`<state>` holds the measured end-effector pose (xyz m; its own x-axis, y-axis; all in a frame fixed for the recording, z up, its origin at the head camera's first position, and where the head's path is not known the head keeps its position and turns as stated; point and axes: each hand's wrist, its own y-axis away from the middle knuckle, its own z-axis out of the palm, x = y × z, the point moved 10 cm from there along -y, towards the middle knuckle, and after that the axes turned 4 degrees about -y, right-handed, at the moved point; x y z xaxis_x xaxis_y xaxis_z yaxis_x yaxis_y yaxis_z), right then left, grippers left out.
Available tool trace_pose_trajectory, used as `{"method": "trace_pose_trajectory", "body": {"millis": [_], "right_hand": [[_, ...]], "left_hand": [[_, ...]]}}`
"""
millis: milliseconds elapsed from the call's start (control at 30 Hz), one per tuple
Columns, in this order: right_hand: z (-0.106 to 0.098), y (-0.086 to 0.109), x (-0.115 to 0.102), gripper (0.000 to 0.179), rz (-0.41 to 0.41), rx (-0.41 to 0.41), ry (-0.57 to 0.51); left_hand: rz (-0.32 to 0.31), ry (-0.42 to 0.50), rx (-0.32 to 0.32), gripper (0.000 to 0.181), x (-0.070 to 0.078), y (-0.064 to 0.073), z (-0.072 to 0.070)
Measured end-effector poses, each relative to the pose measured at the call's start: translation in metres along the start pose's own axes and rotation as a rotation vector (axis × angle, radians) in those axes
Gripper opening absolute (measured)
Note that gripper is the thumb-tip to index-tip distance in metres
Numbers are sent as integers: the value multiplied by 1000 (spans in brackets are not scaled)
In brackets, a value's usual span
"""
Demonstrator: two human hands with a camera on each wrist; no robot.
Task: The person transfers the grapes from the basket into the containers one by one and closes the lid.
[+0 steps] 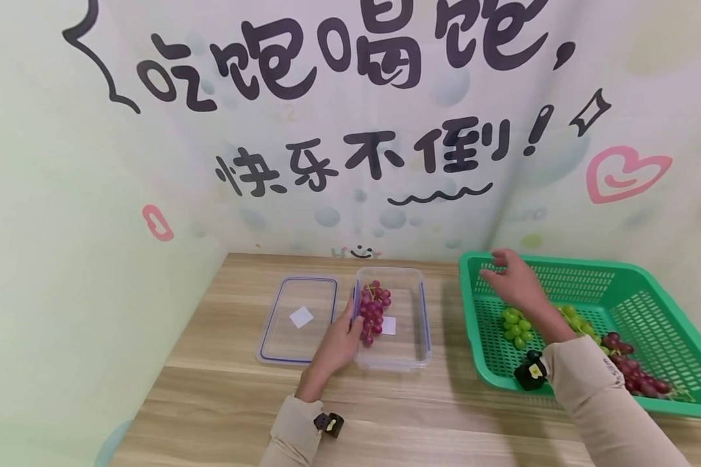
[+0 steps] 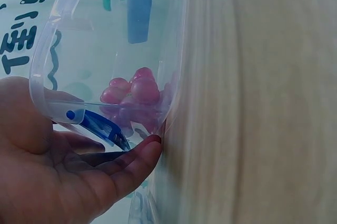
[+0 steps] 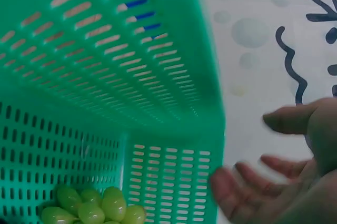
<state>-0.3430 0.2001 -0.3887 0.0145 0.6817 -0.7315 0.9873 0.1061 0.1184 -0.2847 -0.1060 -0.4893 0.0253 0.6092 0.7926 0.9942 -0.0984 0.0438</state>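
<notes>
At the left wall of a clear plastic food container [image 1: 410, 344], my left hand [image 1: 335, 344] grips the side, its thumb at the rim and fingers outside near a blue clip [image 2: 102, 128]. A bunch of red grapes [image 1: 372, 312] lies inside, along that same wall. My right hand [image 1: 516, 282] is raised over the back left of a green basket [image 1: 472, 331], fingers spread apart and holding nothing. Below it in the basket are green grapes [image 1: 515, 327], also seen in the right wrist view. Red grapes [image 1: 642, 376] lie toward the basket's front right, partly behind the right sleeve.
A clear lid with a blue seal [image 1: 292, 334] lies flat on the wooden table [image 1: 222, 344], left of the container. A printed wall cloth [image 1: 339, 227] hangs behind the table. The basket's raised rim stands to the right of the container, with a strip of table between them.
</notes>
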Motion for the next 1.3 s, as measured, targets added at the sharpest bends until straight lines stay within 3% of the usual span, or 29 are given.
{"method": "trace_pose_trajectory", "body": {"millis": [200,667,800,933,1167,1300], "right_hand": [[-8,4,26,70,115,-24,60],[-24,7,67,85,207,-109,152],[-22,10,73,86,237,-157,119],[-16,14,78,90,284,-212,15],[-15,14,91,85,322,-224,-44],[-14,14,97,91,352,-253,-84]], "left_hand": [[-15,11,-14,58,-2,0,2],[-5,21,-6,58,1,1,1],[8,7,12,58,2,1,-1],[4,9,2,58,0,2,0],[6,11,5,58,-1,1,0],[8,11,7,58,0,1,-1]]}}
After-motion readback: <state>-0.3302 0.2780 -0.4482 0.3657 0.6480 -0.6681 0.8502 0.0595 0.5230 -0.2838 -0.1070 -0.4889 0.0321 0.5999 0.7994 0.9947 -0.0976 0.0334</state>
